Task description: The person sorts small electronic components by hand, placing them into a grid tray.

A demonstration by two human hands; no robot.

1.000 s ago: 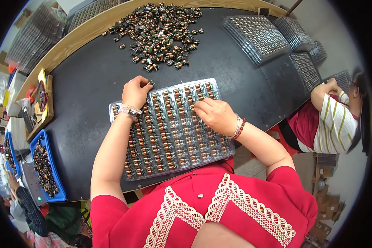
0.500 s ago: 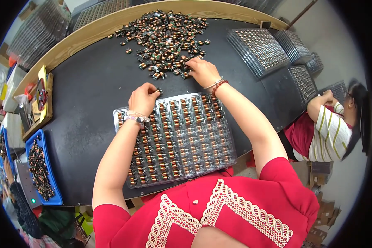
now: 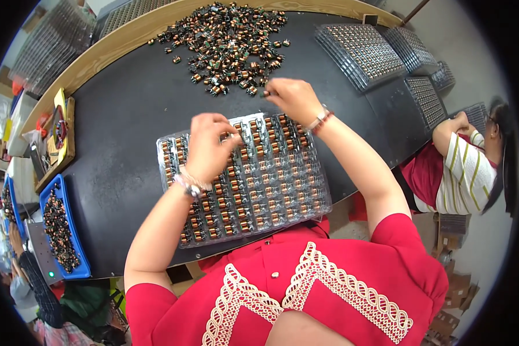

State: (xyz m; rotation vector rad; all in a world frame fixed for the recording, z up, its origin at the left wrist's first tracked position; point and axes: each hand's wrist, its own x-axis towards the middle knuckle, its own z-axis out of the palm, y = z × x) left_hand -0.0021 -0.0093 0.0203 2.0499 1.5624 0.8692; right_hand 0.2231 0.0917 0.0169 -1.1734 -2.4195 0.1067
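Observation:
A clear plastic tray (image 3: pixel 249 226) lies in front of me, its pockets filled with rows of small copper-wound coils (image 3: pixel 230 196). My left hand (image 3: pixel 209 147) is over the tray's far part, fingers pinched together; whatever is between the fingertips is too blurred to make out. Just past the tray's far right corner, my right hand (image 3: pixel 294 100) pinches a small dark coil (image 3: pixel 265 93) at its fingertips. Beyond both hands, a large loose pile of the same coils (image 3: pixel 225 46) spreads over the black table (image 3: pixel 121 132).
Stacks of filled clear trays (image 3: pixel 363 55) stand at the far right. A blue bin of coils (image 3: pixel 60 230) and a wooden box of odds and ends (image 3: pixel 57 141) sit on the left. A wooden rail (image 3: pixel 121 43) borders the far edge. Another person (image 3: pixel 458 167) sits at the right.
My left hand has come from beyond the tray's far edge to over its pockets, moving right. My right hand has drawn away from the pile with a coil. The view has shifted slightly.

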